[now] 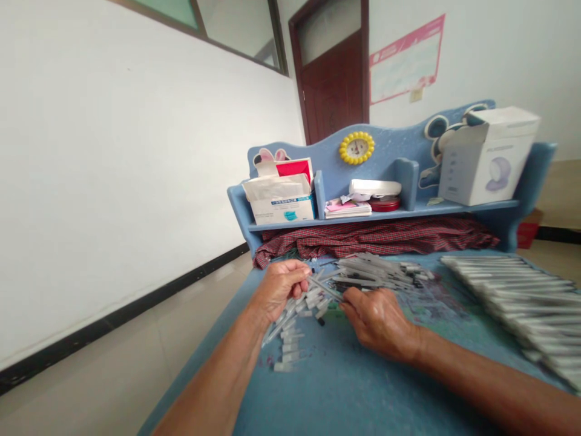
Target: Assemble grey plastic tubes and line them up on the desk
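Observation:
My left hand [282,289] is closed around a bundle of thin clear plastic tubes [290,318] that fan out below the palm. A single tube [327,290] runs from its fingertips across to my right hand [376,318], whose fingers pinch the tube's other end. Both hands rest on a blue desk [345,381]. Just beyond them lies a loose heap of grey and clear pen parts [376,271]. Several short clear caps [287,350] are scattered under my left hand.
A long row of laid-out tubes [521,303] fills the desk's right side. A red plaid cloth [385,237] lies under the blue shelf [385,213], which holds a tissue box [281,203], booklets and a white carton [485,157]. The desk's left edge drops to the floor.

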